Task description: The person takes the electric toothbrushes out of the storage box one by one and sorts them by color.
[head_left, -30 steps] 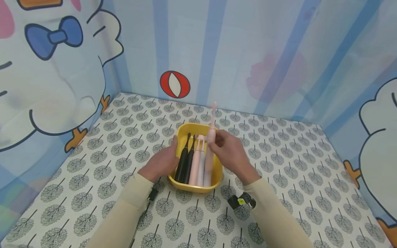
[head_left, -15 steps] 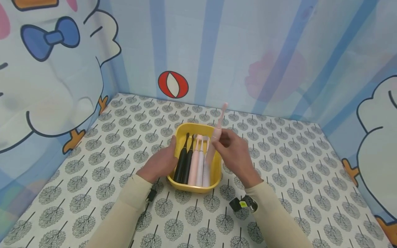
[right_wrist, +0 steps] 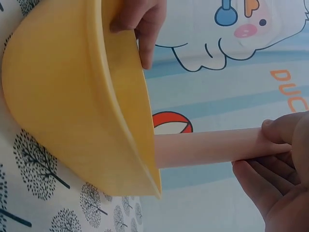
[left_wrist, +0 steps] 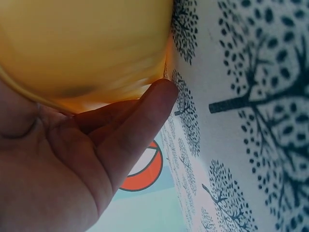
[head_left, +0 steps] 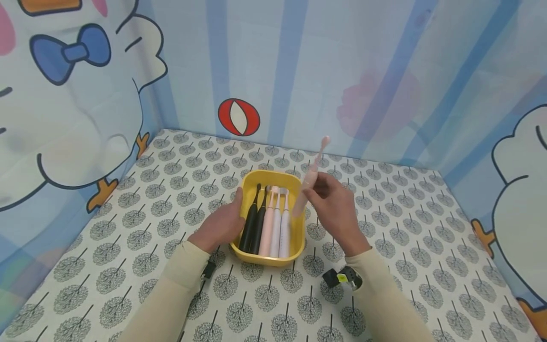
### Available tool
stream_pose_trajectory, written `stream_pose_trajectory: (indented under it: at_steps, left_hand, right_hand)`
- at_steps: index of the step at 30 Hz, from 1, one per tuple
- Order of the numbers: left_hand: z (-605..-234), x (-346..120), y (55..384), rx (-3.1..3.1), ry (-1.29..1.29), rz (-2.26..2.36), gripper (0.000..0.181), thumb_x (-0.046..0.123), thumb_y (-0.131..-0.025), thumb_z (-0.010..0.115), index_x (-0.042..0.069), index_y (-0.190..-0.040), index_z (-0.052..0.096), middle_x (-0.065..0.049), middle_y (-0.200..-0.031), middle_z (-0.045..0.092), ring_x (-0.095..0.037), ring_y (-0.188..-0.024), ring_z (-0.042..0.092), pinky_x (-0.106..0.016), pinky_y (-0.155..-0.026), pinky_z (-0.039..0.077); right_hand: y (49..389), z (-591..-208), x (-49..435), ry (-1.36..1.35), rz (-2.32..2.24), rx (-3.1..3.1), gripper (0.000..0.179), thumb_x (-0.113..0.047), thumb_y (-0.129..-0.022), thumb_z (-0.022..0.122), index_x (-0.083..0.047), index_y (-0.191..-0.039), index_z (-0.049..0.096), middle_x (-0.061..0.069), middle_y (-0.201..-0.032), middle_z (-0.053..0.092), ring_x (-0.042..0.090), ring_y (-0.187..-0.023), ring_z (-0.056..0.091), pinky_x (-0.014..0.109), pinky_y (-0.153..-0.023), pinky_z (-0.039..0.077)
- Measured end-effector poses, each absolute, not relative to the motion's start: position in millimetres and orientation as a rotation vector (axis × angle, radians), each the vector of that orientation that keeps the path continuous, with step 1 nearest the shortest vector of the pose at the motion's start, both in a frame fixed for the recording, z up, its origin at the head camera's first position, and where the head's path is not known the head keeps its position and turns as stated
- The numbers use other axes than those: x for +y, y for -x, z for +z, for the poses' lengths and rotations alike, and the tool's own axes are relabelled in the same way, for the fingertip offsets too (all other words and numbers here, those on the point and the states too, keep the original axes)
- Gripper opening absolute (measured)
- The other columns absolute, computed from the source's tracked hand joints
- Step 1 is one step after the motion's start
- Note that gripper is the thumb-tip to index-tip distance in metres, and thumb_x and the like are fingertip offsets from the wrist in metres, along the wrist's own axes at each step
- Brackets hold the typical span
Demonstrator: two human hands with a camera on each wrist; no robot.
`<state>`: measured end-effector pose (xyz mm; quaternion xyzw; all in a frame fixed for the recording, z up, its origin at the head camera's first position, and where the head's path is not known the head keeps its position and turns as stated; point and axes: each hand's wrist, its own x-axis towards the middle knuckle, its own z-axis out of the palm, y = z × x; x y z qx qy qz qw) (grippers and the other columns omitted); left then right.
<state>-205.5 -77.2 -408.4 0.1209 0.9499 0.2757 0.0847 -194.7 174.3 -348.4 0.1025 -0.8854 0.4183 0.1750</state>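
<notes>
My right hand [head_left: 337, 206] pinches a pale pink electric toothbrush [head_left: 309, 180] by its upper handle, brush head up, at the right rim of a yellow plastic bin [head_left: 267, 261]. In the right wrist view the handle's lower end passes behind the bin's rim [right_wrist: 116, 104]. My left hand [head_left: 220, 224] grips the bin's left side, thumb over the rim and fingers [left_wrist: 140, 128] against the outer wall. Inside the bin lie two black toothbrushes [head_left: 249, 229], a pink toothbrush [head_left: 267, 230] and two whitish toothbrushes [head_left: 285, 235], side by side with heads at the far end.
The bin stands on a table covered with a tree-print cloth [head_left: 171, 221]. Behind it hangs a blue striped cartoon backdrop [head_left: 325, 76] with a printed red-and-white ball [head_left: 239, 117]. A small device [head_left: 342, 278] is strapped at the right wrist.
My right hand has moved right with the pink toothbrush, from over the row to the bin's right rim. The toothbrush now leans more to the right. The left hand stays on the bin.
</notes>
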Motion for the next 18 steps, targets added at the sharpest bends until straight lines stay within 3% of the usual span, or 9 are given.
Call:
stream_pose_trajectory:
  at_steps: [18]
  left_hand:
    - [-409, -77, 206, 2.831, -0.326, 0.818, 0.078, 0.013, -0.096, 0.043, 0.006, -0.155, -0.007, -0.014, -0.112, 0.063, -0.016, -0.066, 0.057, -0.033, -0.065, 0.048]
  right_hand:
    - [212, -350, 207, -0.064, 1.24, -2.521, 0.041, -0.026, -0.092, 0.068, -0.006, -0.127, 0.06, 0.008, -0.11, 0.068, 0.021, -0.099, 0.065, 0.037, -0.08, 0.054]
